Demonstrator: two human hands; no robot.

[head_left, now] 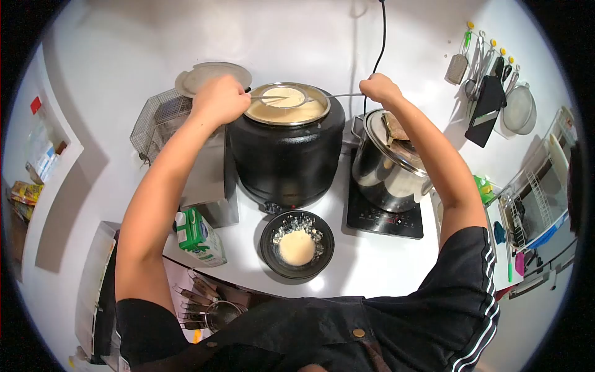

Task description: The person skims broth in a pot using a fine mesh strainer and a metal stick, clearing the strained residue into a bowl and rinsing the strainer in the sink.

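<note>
My right hand (381,88) is closed around the handle of a round metal strainer (305,92), held level over the open black soup kettle (285,155). Creamy pale-yellow liquid (313,113) fills the kettle close to its rim, and similar pale stuff lies in the strainer. Wrapped in my left hand (224,99) is a thin metal utensil (268,97) whose tip reaches into the strainer; its exact kind is hard to make out. In front of the kettle stands a black bowl (268,257) with creamy liquid and whitish lumps around its sides.
A steel pot (384,177) with a lid sits on an induction cooker (384,224) at right. To the left are a green-and-white carton (201,239), a wire basket (158,121) and a round metal lid (207,73). Utensils, including a black cutting board (486,108), hang on the wall.
</note>
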